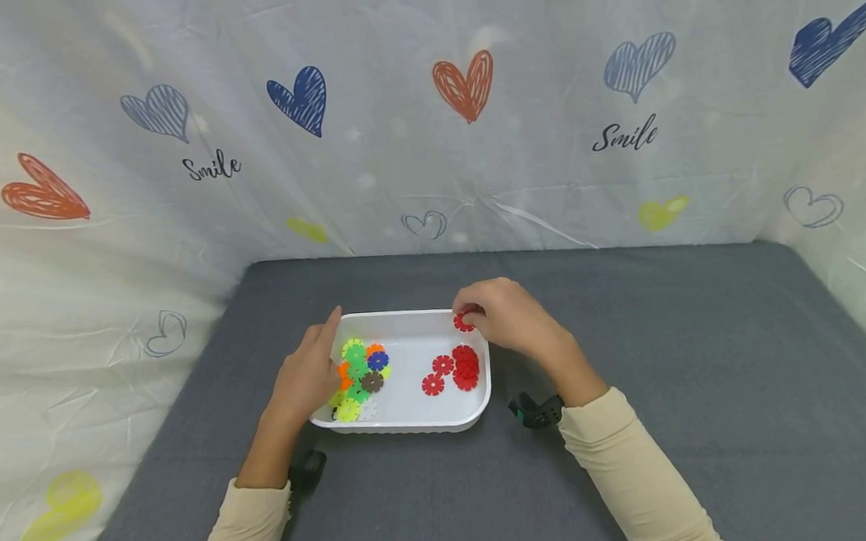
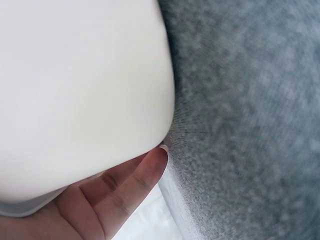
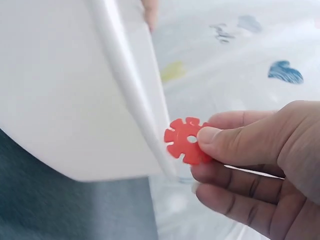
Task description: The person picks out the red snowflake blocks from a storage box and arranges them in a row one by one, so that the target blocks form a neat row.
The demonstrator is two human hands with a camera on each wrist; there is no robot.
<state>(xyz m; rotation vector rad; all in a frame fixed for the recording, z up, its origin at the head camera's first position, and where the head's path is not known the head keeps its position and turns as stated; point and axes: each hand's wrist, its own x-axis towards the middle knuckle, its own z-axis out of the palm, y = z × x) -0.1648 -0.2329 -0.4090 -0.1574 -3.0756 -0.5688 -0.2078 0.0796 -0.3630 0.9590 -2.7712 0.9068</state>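
Red disc [image 1: 461, 326], head view: in the right hand [image 1: 506, 316] at the tray's [image 1: 407, 334] far right corner, beyond the red pile [image 1: 466, 368]. Mixed-colour discs [image 1: 357, 370] lie apart at left; presumably grouped by colour. Left hand [image 1: 304, 383] grips the left wall, probably steadying it. Left wrist: fingers [image 2: 131, 195] against outer wall; thumb hidden. Right wrist: fingers pinch the disc's edge, likely for control.

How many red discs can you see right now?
At least 5: one red disc pinched in the right hand, two single discs in the tray, and at least two in the overlapping pile at the tray's right side. More may be hidden there.
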